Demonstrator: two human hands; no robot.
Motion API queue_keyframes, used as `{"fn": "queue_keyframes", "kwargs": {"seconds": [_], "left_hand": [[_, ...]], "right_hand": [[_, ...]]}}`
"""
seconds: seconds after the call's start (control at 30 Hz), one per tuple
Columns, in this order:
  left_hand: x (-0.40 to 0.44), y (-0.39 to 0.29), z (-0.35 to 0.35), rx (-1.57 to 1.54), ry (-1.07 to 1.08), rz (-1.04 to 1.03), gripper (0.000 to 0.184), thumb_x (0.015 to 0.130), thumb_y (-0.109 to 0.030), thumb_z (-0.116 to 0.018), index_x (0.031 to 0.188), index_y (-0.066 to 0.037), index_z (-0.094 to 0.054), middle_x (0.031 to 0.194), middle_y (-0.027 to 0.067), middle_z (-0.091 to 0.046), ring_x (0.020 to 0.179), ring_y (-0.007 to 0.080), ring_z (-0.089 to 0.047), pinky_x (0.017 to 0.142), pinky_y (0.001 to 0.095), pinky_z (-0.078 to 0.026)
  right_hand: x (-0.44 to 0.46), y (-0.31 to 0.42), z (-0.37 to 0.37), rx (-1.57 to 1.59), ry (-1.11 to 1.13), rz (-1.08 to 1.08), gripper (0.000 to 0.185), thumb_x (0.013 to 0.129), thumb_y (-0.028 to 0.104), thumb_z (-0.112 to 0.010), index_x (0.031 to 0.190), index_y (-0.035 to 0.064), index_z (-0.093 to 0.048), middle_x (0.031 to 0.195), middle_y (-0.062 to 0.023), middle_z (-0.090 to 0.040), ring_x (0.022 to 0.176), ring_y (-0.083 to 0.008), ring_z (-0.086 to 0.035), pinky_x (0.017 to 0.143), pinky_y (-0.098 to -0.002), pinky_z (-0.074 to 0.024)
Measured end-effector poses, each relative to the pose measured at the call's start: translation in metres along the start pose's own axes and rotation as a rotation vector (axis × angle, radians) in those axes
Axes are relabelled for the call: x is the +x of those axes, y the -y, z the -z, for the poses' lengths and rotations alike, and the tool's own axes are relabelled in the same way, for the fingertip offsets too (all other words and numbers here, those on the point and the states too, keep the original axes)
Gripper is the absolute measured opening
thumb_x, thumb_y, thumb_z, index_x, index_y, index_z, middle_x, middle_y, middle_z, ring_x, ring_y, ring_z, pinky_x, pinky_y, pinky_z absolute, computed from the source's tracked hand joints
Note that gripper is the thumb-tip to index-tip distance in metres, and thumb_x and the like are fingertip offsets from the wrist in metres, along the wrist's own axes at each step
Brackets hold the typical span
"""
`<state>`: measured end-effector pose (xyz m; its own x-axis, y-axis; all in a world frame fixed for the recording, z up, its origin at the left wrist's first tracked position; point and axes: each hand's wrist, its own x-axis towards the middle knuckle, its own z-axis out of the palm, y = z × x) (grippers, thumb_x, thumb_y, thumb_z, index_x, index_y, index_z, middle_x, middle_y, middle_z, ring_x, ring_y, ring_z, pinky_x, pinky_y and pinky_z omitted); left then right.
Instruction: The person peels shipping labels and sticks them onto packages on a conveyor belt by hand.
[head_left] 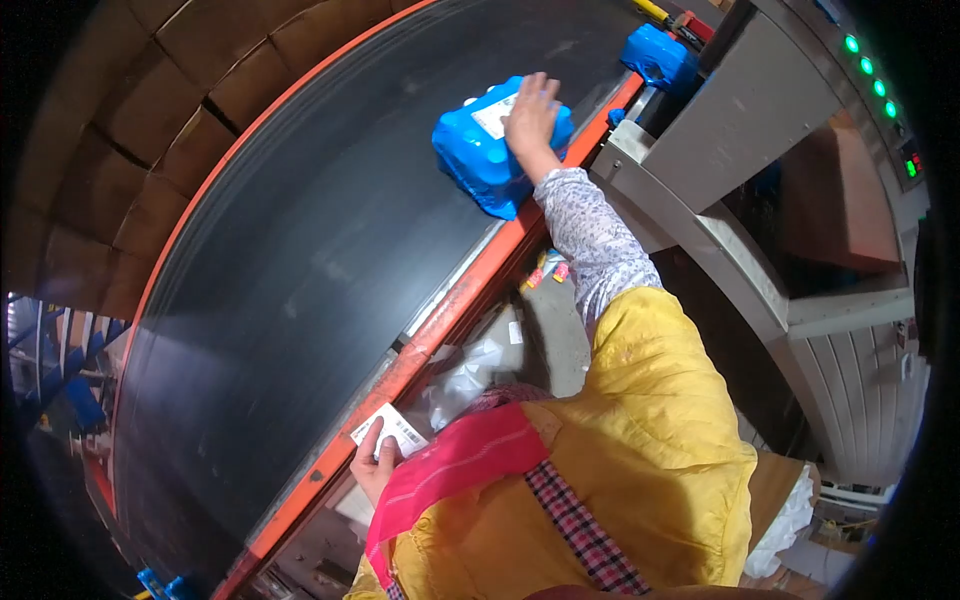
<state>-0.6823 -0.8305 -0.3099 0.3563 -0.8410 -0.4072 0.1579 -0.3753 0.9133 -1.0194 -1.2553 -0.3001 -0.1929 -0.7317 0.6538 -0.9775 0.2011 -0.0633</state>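
Blue-wrapped pack (470, 155) sits at twelve o'clock on the black belt (300, 280), a white label (492, 118) on its top. The right grip (530, 122) rests spread over that label's edge. At seven o'clock, the left grip (374, 468) pinches white barcoded paper (398, 432); its lettering seems too small to read.

Has the right hand (532, 115) on top of a blue-wrapped pack (470, 155), fingers overlapping the edge of a white label (490, 120). Grips a white barcoded slip (402, 430) in the left hand (372, 475), near the orange rim (430, 335) of a dark curved belt (300, 270). Wears a yellow garment (650, 430) over a patterned sleeve (595, 235). Faces a second blue pack (660, 55) farther along, just beside a grey machine (745, 100) with green lights (866, 66), and brown cartons (130, 130) stacked beyond the belt.
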Motion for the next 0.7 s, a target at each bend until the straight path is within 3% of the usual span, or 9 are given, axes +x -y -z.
{"fn": "queue_keyframes", "kwargs": {"seconds": [0.07, 0.13, 0.2, 0.4, 0.47, 0.53, 0.57, 0.67, 0.7], "left_hand": [[0.004, 0.004, 0.0, -0.017, 0.007, -0.004, 0.032, 0.087, 0.0, -0.056, 0.119, -0.001, -0.059, 0.063, -0.0031, -0.052, 0.053, 0.0033, -0.042, 0.048, 0.0199, -0.034], [0.006, 0.007, 0.002, -0.006, -0.004, -0.006, 0.032, 0.087, 0.0, -0.056, 0.118, -0.001, -0.059, 0.064, -0.0025, -0.052, 0.053, 0.0034, -0.042, 0.048, 0.0198, -0.035], [0.01, 0.008, 0.007, 0.021, 0.071, -0.039, 0.032, 0.087, 0.0, -0.056, 0.119, 0.0, -0.059, 0.065, -0.0021, -0.053, 0.054, 0.0036, -0.043, 0.049, 0.0199, -0.036], [0.012, 0.008, 0.005, -0.035, 0.147, -0.016, 0.032, 0.087, 0.0, -0.055, 0.119, 0.001, -0.058, 0.067, -0.0019, -0.054, 0.054, 0.0034, -0.043, 0.05, 0.0195, -0.036], [0.013, 0.009, 0.008, -0.034, 0.183, -0.033, 0.032, 0.087, 0.0, -0.054, 0.119, 0.001, -0.059, 0.067, -0.0025, -0.053, 0.055, 0.0029, -0.042, 0.05, 0.0189, -0.035], [0.011, 0.004, 0.01, -0.011, 0.203, -0.029, 0.032, 0.087, 0.0, -0.054, 0.119, 0.001, -0.059, 0.067, -0.003, -0.053, 0.054, 0.0027, -0.042, 0.049, 0.0188, -0.034], [0.01, 0.001, 0.012, 0.004, 0.227, -0.046, 0.032, 0.087, 0.001, -0.054, 0.119, 0.001, -0.058, 0.066, -0.0037, -0.051, 0.054, 0.0025, -0.04, 0.049, 0.0193, -0.032], [0.012, 0.004, 0.023, 0.01, 0.245, -0.049, 0.033, 0.086, 0.001, -0.054, 0.119, 0.001, -0.059, 0.065, -0.0049, -0.049, 0.055, 0.0025, -0.04, 0.05, 0.0195, -0.031], [0.012, 0.004, 0.026, 0.03, 0.237, -0.067, 0.033, 0.086, 0.001, -0.055, 0.119, 0.001, -0.059, 0.066, -0.005, -0.05, 0.056, 0.0024, -0.04, 0.05, 0.0193, -0.031]], "right_hand": [[0.0, -0.013, -0.073, 0.326, 0.331, 0.226, 0.082, 0.079, 0.04, -0.068, 0.136, -0.0047, -0.032, 0.145, -0.0242, -0.025, 0.135, -0.0418, -0.02, 0.104, -0.0505, -0.0307], [-0.014, 0.007, -0.054, 0.189, 0.535, 0.052, 0.087, 0.083, 0.058, -0.052, 0.14, -0.0028, -0.028, 0.148, -0.0261, -0.017, 0.138, -0.0424, -0.013, 0.109, -0.0501, -0.0212], [-0.026, 0.033, -0.021, 0.09, 0.581, 0.056, 0.092, 0.084, 0.068, -0.038, 0.143, -0.0004, -0.023, 0.148, -0.0275, -0.016, 0.138, -0.0424, -0.013, 0.111, -0.0492, -0.0145], [-0.089, 0.101, 0.027, 0.197, 0.615, 0.442, 0.086, 0.087, 0.065, -0.034, 0.14, -0.0029, -0.029, 0.146, -0.0293, -0.018, 0.138, -0.0438, -0.012, 0.112, -0.0485, -0.0125], [-0.123, 0.118, 0.048, 0.314, 0.609, 0.568, 0.081, 0.09, 0.06, -0.036, 0.137, -0.0058, -0.032, 0.145, -0.0295, -0.023, 0.135, -0.0445, -0.018, 0.11, -0.0483, -0.0192], [-0.163, 0.125, 0.083, 0.476, 0.675, 0.734, 0.078, 0.091, 0.056, -0.038, 0.137, -0.0062, -0.032, 0.144, -0.0303, -0.022, 0.135, -0.0458, -0.017, 0.11, -0.0484, -0.0193], [-0.18, 0.123, 0.096, 0.643, 0.591, 0.763, 0.063, 0.092, 0.047, -0.044, 0.134, -0.0008, -0.041, 0.135, -0.0279, -0.041, 0.128, -0.042, -0.036, 0.104, -0.0472, -0.0308], [-0.169, 0.101, 0.19, 1.046, 0.95, 0.493, 0.044, 0.09, 0.031, -0.054, 0.125, 0.0052, -0.053, 0.115, -0.0218, -0.059, 0.109, -0.0325, -0.058, 0.091, -0.0412, -0.0454], [-0.167, 0.091, 0.219, 1.133, 0.823, 0.378, 0.037, 0.088, 0.024, -0.057, 0.121, 0.0067, -0.057, 0.107, -0.0184, -0.063, 0.099, -0.0274, -0.062, 0.085, -0.0373, -0.0484]]}}
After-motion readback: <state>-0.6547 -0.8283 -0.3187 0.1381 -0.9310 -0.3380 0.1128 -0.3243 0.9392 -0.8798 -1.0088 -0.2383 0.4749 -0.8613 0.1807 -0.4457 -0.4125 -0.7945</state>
